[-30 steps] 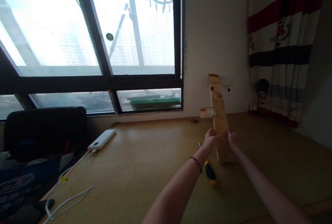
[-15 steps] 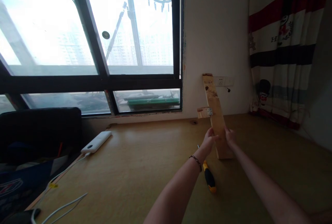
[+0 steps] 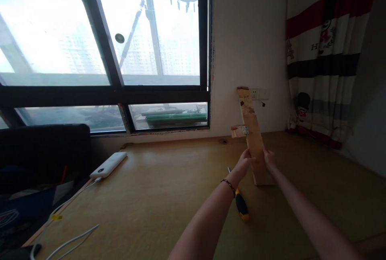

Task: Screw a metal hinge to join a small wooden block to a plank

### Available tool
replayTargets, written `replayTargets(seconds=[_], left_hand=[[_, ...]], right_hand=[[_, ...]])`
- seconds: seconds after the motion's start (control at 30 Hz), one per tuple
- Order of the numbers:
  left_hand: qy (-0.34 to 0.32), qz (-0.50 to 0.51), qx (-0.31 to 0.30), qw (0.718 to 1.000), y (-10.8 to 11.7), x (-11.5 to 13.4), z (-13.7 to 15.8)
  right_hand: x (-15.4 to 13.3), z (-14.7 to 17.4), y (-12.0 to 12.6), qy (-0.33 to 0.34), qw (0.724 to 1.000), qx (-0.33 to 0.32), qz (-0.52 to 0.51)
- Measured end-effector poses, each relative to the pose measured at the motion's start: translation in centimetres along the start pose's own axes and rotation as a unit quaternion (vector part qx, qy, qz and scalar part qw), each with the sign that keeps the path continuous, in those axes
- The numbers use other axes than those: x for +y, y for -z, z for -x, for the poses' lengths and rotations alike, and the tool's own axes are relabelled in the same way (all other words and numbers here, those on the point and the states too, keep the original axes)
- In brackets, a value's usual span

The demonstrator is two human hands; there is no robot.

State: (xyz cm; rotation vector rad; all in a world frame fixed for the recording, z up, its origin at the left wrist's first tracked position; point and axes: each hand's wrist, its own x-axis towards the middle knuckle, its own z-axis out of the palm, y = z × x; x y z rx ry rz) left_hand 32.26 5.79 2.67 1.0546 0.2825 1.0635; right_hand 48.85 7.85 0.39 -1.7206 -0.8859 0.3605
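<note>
A long wooden board (image 3: 253,131) stands nearly upright on the table, leaning a little to the left at its top. My left hand (image 3: 245,162) grips its left edge low down, with the thumb on the front face. On the opposite edge, my right hand (image 3: 269,158) is closed round the board; some of its fingers are hidden. A metal hinge (image 3: 245,130) sits at the board's left edge and joins a short wood piece (image 3: 237,131) that sticks out to the left. Below my left wrist lies a yellow and black screwdriver (image 3: 241,205), its shaft partly covered by my arm.
On the table (image 3: 169,187), a white power bank (image 3: 108,165) lies at the left edge with a white cable (image 3: 74,239) nearby. Behind the board are a wall socket (image 3: 254,94) and the wall. A curtain (image 3: 325,63) hangs at right; a black chair (image 3: 45,143) stands at left.
The view has shifted slightly. Both hands keep their hold low on the board, which stays nearly upright with almost the same tilt.
</note>
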Motion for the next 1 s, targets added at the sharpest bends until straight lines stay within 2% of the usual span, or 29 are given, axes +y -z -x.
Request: replayTargets(seconds=[0.17,0.37,0.53,0.7,0.77,0.83,0.9,0.97,1.0], left_hand=[[0.009,-0.028,-0.020,0.999,-0.3,0.6,0.6],[0.058,-0.081,0.003,0.995,-0.2,1.1,1.4],[0.074,-0.130,0.038,0.988,0.8,1.9,2.6],[0.032,-0.130,0.037,0.990,3.3,5.2,6.2],[0.046,-0.123,0.042,0.991,5.1,7.1,8.7],[0.067,-0.143,0.084,0.984,7.5,9.2,11.6],[0.090,-0.214,0.142,0.962,10.3,11.1,14.5],[0.090,-0.298,0.205,0.928,13.2,12.9,17.4],[0.083,-0.333,0.239,0.909,14.6,13.6,18.8]], right_hand=[[0.1,0.1,0.5,-0.007,0.999,-0.016,0.027],[-0.1,0.4,0.6,-0.014,0.997,-0.019,0.077],[-0.4,1.0,0.7,-0.036,0.992,-0.015,0.117],[-1.0,1.8,1.2,-0.043,0.987,-0.001,0.155],[-1.6,2.4,1.5,-0.042,0.985,0.011,0.166],[-2.5,3.4,1.7,0.008,0.981,0.056,0.187],[-3.2,5.4,1.8,0.134,0.961,0.108,0.216],[-3.5,8.7,1.4,0.273,0.926,0.103,0.239],[-3.4,10.8,1.1,0.312,0.914,0.071,0.249]])
